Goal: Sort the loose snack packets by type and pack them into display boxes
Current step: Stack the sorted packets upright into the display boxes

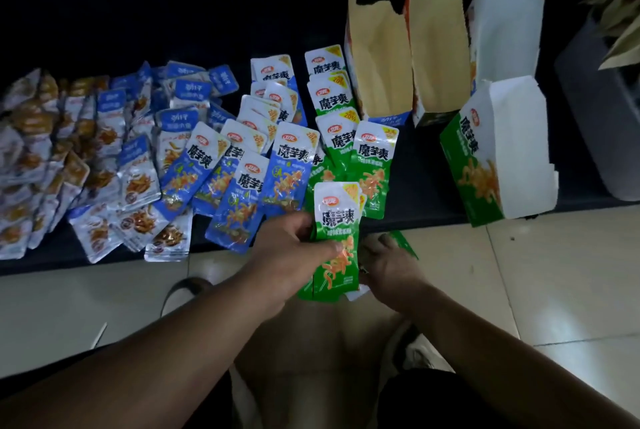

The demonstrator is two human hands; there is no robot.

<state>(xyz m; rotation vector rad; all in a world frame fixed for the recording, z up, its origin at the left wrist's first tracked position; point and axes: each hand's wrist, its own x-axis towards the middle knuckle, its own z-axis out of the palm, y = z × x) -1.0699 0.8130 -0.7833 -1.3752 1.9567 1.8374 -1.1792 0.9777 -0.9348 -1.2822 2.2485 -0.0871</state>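
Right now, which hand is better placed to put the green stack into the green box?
Probably the right hand: it holds the green stack on the side nearer the green box. The left hand, also holding it, would reach across.

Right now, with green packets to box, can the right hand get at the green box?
Probably yes: nothing lies between the right hand and the green box, though its fingers grip green packets.

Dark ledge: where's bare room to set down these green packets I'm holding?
A bare strip of the dark ledge lies between the laid-out green packets and the green display box. Left of that, blue packets and silver packets crowd it edge to edge.
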